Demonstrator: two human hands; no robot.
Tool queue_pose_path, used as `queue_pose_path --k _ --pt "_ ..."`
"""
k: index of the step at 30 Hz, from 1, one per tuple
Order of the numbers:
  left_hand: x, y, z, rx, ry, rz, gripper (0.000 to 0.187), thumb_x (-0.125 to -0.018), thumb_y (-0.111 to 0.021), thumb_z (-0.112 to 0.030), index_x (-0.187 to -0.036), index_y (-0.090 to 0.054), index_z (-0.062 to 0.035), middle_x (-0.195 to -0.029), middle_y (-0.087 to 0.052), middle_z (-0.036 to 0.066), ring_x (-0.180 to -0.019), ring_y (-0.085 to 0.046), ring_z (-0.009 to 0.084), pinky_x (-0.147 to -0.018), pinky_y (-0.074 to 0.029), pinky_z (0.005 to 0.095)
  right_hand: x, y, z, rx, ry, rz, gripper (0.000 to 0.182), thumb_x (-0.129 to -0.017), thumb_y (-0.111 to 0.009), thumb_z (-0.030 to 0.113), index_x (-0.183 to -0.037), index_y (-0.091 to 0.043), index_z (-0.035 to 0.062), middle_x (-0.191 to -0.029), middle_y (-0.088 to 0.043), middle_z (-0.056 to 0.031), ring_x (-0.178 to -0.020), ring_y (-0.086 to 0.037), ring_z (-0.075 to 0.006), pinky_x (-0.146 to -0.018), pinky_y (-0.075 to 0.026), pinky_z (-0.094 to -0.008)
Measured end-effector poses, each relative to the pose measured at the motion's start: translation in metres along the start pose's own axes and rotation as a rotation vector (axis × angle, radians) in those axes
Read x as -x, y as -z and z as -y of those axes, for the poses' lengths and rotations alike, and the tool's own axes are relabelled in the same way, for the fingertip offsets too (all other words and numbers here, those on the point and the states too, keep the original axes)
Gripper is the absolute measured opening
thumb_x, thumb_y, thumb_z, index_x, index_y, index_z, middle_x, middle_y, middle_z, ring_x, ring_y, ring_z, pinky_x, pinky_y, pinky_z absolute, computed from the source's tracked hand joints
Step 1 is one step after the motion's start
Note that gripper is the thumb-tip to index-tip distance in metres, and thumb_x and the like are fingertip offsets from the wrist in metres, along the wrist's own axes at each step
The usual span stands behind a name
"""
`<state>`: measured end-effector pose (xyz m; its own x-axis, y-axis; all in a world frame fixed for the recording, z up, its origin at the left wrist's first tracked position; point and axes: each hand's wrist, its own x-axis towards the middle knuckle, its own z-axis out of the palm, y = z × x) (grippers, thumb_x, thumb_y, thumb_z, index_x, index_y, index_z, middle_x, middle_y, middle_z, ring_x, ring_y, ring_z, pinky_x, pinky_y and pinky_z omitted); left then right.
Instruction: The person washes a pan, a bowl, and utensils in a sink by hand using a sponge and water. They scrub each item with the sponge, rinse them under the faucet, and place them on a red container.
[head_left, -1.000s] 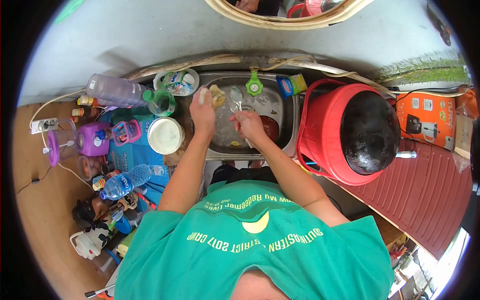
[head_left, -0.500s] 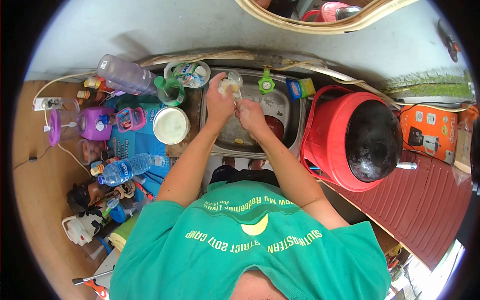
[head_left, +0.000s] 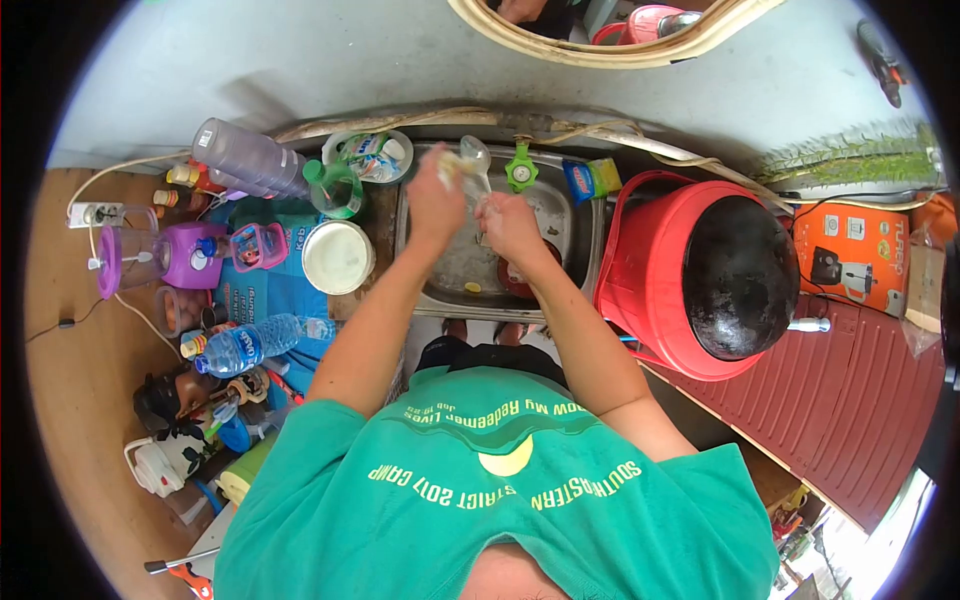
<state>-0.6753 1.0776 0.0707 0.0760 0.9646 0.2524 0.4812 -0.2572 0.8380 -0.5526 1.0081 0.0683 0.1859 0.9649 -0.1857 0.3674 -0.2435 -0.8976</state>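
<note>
Over the metal sink (head_left: 420, 290), my right hand (head_left: 508, 226) is closed around the handle of a large shiny spoon (head_left: 476, 153), its bowl pointing toward the wall. My left hand (head_left: 438, 207), blurred at the fingers, is closed on a pale yellowish-white sponge (head_left: 456, 168) beside the spoon's bowl. Below my right hand a dark red round dish (head_left: 516, 280) lies in the sink, partly hidden by my forearm. A small yellow piece (head_left: 472, 287) rests on the sink floor.
A green tap handle (head_left: 521, 170) and a blue-yellow packet (head_left: 592, 180) are at the sink's back edge. A big red bucket (head_left: 645, 285) with a dark pan on it stands right. On the left are a white tub (head_left: 338, 257), a green bottle (head_left: 334, 189) and a water bottle (head_left: 250, 343).
My left hand and the sponge have shifted slightly away from the spoon's bowl, which now shows more. My right hand keeps its hold and has moved slightly. The view has tilted a little.
</note>
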Motion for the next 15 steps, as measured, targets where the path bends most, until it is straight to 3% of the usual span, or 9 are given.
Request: queue_pose_path --k 2,4,6,8,9,10,12,13,15 --pt "-0.025 0.009 0.014 -0.068 -0.046 -0.101 0.031 -0.089 -0.063 -0.015 -0.115 -0.061 0.0013 -0.101 -0.068 0.024 -0.089 -0.066 0.043 -0.081 -0.052 0.0429 0.016 0.002 0.009 -0.047 -0.076 0.038 0.027 -0.092 -0.048 0.018 -0.08 -0.067 0.0029 -0.068 -0.064 -0.0166 -0.065 -0.063 -0.0321 -0.065 -0.048 -0.0423" --pt "-0.045 0.03 -0.004 0.033 0.115 0.045 0.027 -0.091 -0.06 -0.018 -0.11 -0.065 -0.0014 -0.105 -0.067 0.025 -0.091 -0.066 0.0431 -0.08 -0.052 0.0422 0.021 0.005 0.006 -0.089 -0.15 0.08 0.028 -0.092 -0.048 0.019 -0.079 -0.066 0.0028 -0.068 -0.064 -0.0174 -0.067 -0.063 -0.0347 -0.066 -0.048 -0.0438" --pt "-0.032 0.03 -0.017 0.083 0.137 0.076 0.025 -0.091 -0.059 -0.021 -0.109 -0.068 -0.0049 -0.108 -0.066 0.026 -0.094 -0.065 0.0429 -0.079 -0.052 0.0427 0.017 0.005 -0.008 -0.033 -0.125 0.063 0.027 -0.091 -0.049 0.019 -0.079 -0.067 0.0031 -0.071 -0.065 -0.019 -0.071 -0.064 -0.0379 -0.069 -0.049 -0.0468" --pt "-0.017 0.013 -0.001 -0.184 -0.435 0.035 0.027 -0.09 -0.06 -0.021 -0.111 -0.067 -0.0059 -0.108 -0.065 0.027 -0.097 -0.064 0.0422 -0.08 -0.051 0.0432 0.01 0.006 -0.003 0.081 -0.016 0.117 0.026 -0.09 -0.049 0.018 -0.08 -0.068 0.0031 -0.074 -0.066 -0.0201 -0.073 -0.064 -0.0386 -0.07 -0.05 -0.0468" --pt "-0.011 0.007 -0.007 -0.302 -0.579 0.029 0.03 -0.093 -0.058 -0.026 -0.113 -0.067 -0.0071 -0.107 -0.065 0.027 -0.098 -0.064 0.0422 -0.082 -0.051 0.0442 0.01 0.008 0.004 0.199 0.088 0.169 0.026 -0.089 -0.049 0.018 -0.08 -0.069 0.0032 -0.077 -0.067 -0.0212 -0.075 -0.065 -0.0392 -0.07 -0.051 -0.0468" --pt "-0.008 0.0 -0.012 -0.297 -0.584 0.037 0.03 -0.093 -0.058 -0.026 -0.113 -0.067 -0.0071 -0.107 -0.065 0.027 -0.098 -0.064 0.0422 -0.082 -0.051 0.0442 0.012 0.01 0.01 0.197 0.081 0.161 0.026 -0.089 -0.049 0.018 -0.08 -0.069 0.0032 -0.077 -0.067 -0.0212 -0.075 -0.065 -0.0392 -0.07 -0.051 -0.0468" --pt "-0.005 -0.01 -0.023 -0.12 -0.147 -0.035 0.033 -0.095 -0.052 -0.028 -0.115 -0.066 -0.0063 -0.103 -0.066 0.027 -0.093 -0.065 0.0422 -0.081 -0.052 0.0457 0.016 0.014 0.02 0.382 0.272 0.064 0.028 -0.092 -0.046 0.017 -0.078 -0.064 0.0005 -0.07 -0.063 -0.0188 -0.065 -0.063 -0.0308 -0.064 -0.048 -0.0407" --pt "-0.009 -0.007 -0.028 -0.13 -0.003 -0.005 0.034 -0.095 -0.053 -0.031 -0.106 -0.066 -0.0026 -0.092 -0.067 0.025 -0.084 -0.066 0.0428 -0.075 -0.052 0.0483 0.018 0.016 0.019 0.386 0.266 0.06 0.028 -0.092 -0.046 0.017 -0.078 -0.064 0.0005 -0.07 -0.063 -0.0188 -0.065 -0.063 -0.0308 -0.064 -0.048 -0.0407" --pt "-0.025 -0.005 -0.022 -0.227 -0.091 0.061 0.032 -0.094 -0.055 -0.031 -0.103 -0.065 -0.0016 -0.088 -0.067 0.023 -0.08 -0.065 0.043 -0.071 -0.051 0.0481 0.019 0.015 0.017 0.34 0.219 0.046 0.028 -0.092 -0.045 0.016 -0.077 -0.064 0.0005 -0.067 -0.062 -0.0178 -0.064 -0.062 -0.0303 -0.064 -0.048 -0.0405"
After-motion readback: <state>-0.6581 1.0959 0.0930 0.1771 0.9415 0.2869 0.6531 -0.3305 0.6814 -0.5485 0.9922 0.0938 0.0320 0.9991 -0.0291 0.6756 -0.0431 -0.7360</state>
